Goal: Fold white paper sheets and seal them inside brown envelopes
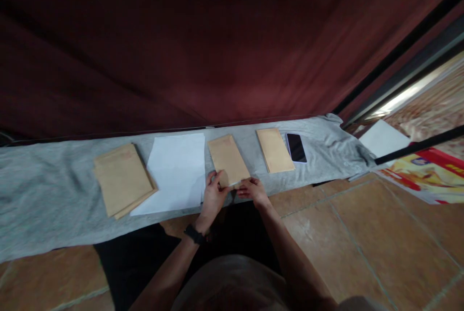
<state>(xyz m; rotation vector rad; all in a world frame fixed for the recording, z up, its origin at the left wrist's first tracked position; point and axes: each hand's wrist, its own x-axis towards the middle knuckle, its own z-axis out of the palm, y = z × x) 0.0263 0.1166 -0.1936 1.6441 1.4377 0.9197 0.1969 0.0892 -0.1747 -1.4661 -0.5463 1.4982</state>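
A brown paper envelope [228,156] lies in front of me on the grey cloth, its near end between my hands. My left hand [214,194] grips the near left corner, thumb and fingers closed on it. At the near right corner my right hand [253,190] pinches the edge. A pale strip shows along that near edge, too small to make out. To the left is a stack of white paper sheets [177,170], and past it a pile of brown envelopes [121,175]. Another small stack of brown envelopes [274,149] rests on the right.
A dark-screened phone [296,148] lies right of the envelopes. Grey cloth [326,141] covers the narrow bench, backed by a dark red curtain [203,50]. At the far right are a metal frame [402,151], a white sheet [384,138] and a red-yellow printed bag [427,175] above the tiled floor.
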